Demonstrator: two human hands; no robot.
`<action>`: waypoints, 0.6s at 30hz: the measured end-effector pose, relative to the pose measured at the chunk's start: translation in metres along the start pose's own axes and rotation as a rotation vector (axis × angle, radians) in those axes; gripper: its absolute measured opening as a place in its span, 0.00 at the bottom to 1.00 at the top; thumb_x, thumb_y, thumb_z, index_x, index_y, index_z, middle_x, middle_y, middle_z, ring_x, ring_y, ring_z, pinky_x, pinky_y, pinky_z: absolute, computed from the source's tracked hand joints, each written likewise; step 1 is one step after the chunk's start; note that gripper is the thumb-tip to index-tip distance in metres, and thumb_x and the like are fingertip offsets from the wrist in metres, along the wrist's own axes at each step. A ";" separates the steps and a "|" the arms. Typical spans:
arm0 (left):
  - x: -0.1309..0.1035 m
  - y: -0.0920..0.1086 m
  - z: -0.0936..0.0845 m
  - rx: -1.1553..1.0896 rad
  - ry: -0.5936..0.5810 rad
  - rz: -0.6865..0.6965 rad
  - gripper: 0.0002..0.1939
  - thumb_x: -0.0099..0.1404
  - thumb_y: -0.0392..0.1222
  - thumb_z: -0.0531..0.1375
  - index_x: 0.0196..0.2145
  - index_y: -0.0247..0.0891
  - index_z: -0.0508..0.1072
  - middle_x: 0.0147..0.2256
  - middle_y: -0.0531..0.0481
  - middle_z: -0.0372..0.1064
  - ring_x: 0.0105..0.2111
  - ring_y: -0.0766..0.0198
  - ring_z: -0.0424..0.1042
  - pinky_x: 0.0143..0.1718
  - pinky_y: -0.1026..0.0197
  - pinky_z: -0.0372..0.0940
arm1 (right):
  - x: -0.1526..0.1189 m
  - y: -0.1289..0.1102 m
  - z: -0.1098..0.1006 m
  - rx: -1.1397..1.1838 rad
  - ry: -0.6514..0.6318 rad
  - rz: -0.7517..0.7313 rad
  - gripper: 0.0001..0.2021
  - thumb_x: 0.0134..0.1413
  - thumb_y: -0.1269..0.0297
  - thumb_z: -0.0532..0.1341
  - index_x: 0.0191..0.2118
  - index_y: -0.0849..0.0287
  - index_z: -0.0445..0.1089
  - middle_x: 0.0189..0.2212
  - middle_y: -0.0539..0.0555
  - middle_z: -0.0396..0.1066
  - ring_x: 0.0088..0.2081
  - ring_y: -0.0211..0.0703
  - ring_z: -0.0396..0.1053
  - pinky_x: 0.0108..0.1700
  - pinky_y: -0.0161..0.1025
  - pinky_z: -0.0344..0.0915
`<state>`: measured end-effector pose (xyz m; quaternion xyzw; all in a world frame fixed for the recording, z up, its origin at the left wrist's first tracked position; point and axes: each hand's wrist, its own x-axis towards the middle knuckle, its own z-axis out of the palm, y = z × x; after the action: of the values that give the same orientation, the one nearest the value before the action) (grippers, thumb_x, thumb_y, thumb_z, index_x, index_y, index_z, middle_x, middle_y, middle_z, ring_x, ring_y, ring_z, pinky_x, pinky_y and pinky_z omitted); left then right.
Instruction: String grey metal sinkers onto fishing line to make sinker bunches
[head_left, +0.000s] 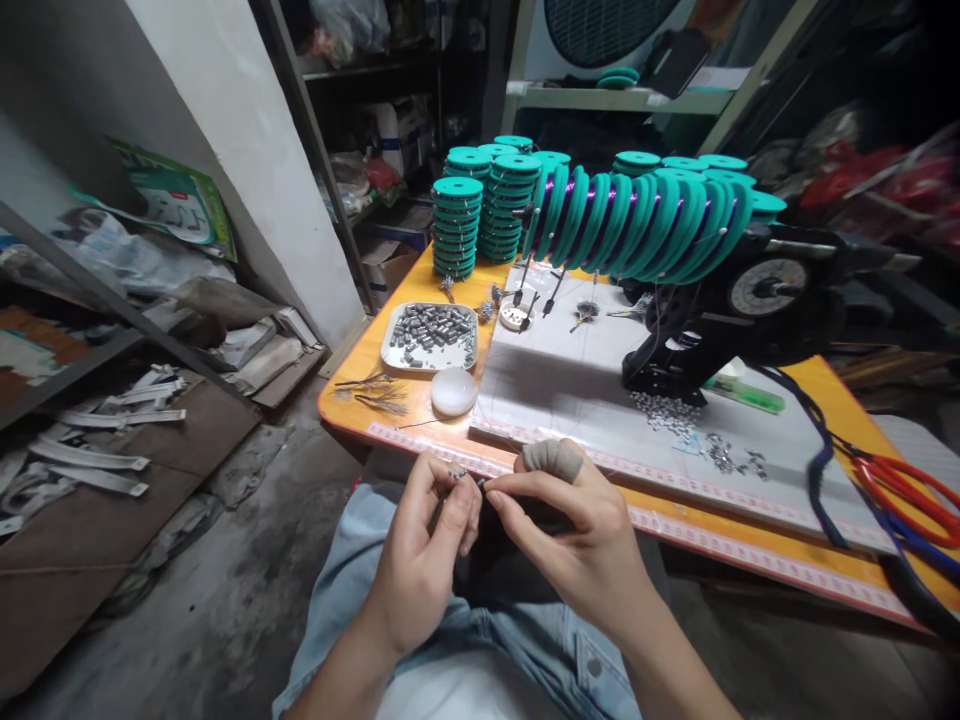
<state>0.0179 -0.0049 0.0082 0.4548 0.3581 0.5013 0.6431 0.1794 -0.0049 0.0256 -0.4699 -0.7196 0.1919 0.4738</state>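
Note:
Close to the table's front edge, above my lap, my left hand is closed in a pinch. A small dark and pale speckled piece shows at its fingertips, too small to name. My right hand pinches thumb to forefinger just beside it, at a tiny dark bit between the hands that I cannot make out. A grey wrap covers one of its fingers. Nearest on the table are a round white dish and a white tray of dark cylindrical pieces.
Teal spools sit in a row on a black machine, with more stacked spools behind. Small metal bits lie on the grey board. Red-handled scissors rest at right. Shelves stand behind.

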 end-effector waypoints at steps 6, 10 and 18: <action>-0.003 0.001 -0.001 0.080 -0.034 -0.017 0.12 0.76 0.47 0.53 0.34 0.42 0.59 0.27 0.57 0.56 0.26 0.68 0.56 0.28 0.62 0.54 | 0.001 -0.003 -0.001 -0.020 -0.021 -0.023 0.06 0.60 0.74 0.64 0.37 0.57 0.77 0.32 0.53 0.70 0.37 0.44 0.65 0.37 0.41 0.65; -0.003 0.002 0.000 0.068 -0.037 -0.035 0.12 0.75 0.48 0.53 0.34 0.42 0.59 0.27 0.57 0.55 0.26 0.69 0.55 0.26 0.63 0.53 | 0.001 -0.005 -0.003 -0.024 -0.031 -0.054 0.06 0.61 0.74 0.64 0.37 0.57 0.77 0.32 0.53 0.69 0.37 0.44 0.65 0.37 0.41 0.64; -0.003 0.003 0.000 0.081 -0.086 -0.070 0.13 0.75 0.49 0.53 0.34 0.41 0.60 0.27 0.58 0.55 0.26 0.69 0.55 0.27 0.64 0.54 | 0.002 0.000 -0.006 0.078 -0.022 -0.013 0.09 0.62 0.74 0.64 0.42 0.53 0.78 0.35 0.51 0.70 0.39 0.41 0.67 0.39 0.37 0.66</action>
<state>0.0165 -0.0072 0.0107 0.4889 0.3658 0.4437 0.6560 0.1846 -0.0043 0.0289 -0.4441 -0.7198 0.2221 0.4851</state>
